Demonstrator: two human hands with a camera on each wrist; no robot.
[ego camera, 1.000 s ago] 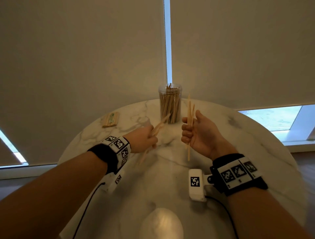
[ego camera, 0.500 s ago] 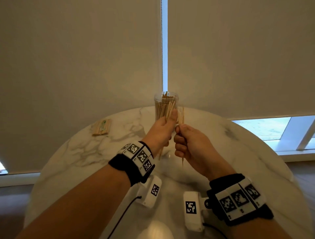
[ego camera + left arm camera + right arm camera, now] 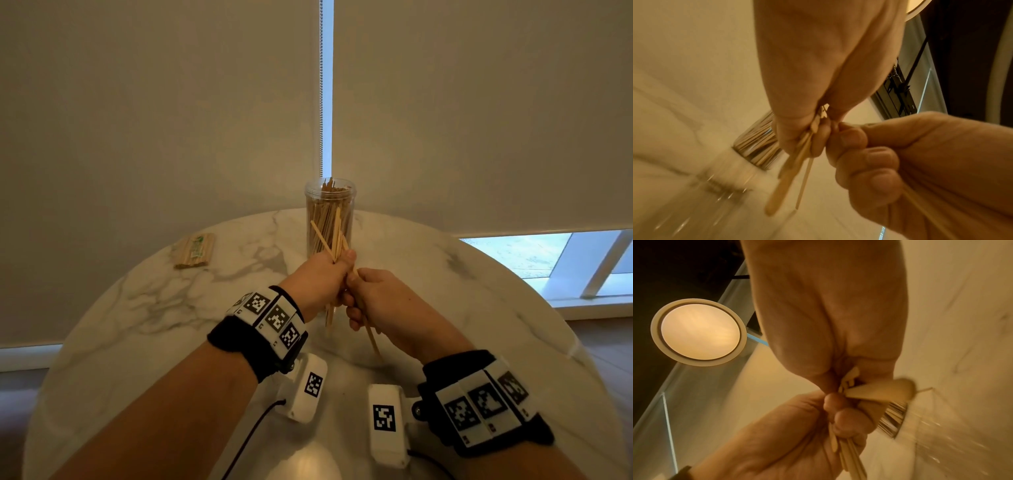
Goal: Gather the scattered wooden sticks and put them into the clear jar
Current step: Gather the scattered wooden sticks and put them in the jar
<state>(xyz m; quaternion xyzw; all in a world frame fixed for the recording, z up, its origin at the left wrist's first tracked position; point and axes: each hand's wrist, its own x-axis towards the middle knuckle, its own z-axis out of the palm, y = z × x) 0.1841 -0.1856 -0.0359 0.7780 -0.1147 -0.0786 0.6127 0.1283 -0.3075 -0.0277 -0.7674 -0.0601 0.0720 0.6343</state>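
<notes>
The clear jar (image 3: 330,209) stands at the far middle of the round marble table (image 3: 144,308), packed with upright wooden sticks. Just in front of it my two hands meet above the table. My left hand (image 3: 334,274) grips a bunch of wooden sticks (image 3: 335,236) whose tops fan up in front of the jar. My right hand (image 3: 356,301) presses against the left and grips sticks too, with one stick end (image 3: 372,339) pointing down toward the table. The left wrist view has the left hand (image 3: 813,129) curled round the sticks (image 3: 784,183), the right hand (image 3: 869,155) beside it and the jar's base (image 3: 758,142) behind.
A wrapped packet of sticks (image 3: 194,250) lies at the table's far left. Closed roller blinds hang right behind the table. The right wrist view shows a round ceiling lamp (image 3: 698,332) and the jar's base (image 3: 893,420).
A second ago my hands were apart, each holding its own sticks. They have come together in front of the jar, and the sticks now form one loose bunch between them.
</notes>
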